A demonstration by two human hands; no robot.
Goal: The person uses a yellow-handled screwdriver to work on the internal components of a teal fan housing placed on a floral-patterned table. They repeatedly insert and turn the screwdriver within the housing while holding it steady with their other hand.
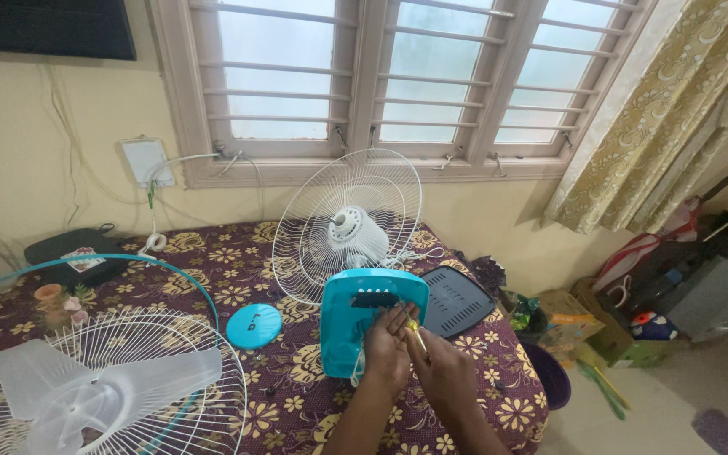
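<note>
A teal fan base housing [354, 324] lies on the flower-patterned table cover [238, 278]. My left hand [387, 350] rests on its right side and steadies it. My right hand [444, 375] grips a yellow-handled screwdriver [415, 331], with the tip pointing at the housing's upper right. Behind the housing stands the white rear fan grille [305, 244] with the white motor [354, 232] at its centre.
A dark slotted cover plate [457, 299] lies right of the housing. A teal round cap [254, 325] sits to its left. A front grille [170, 404] with translucent blades [94, 383] and a teal ring [128, 261] lies at the front left. Boxes and bags crowd the floor at right.
</note>
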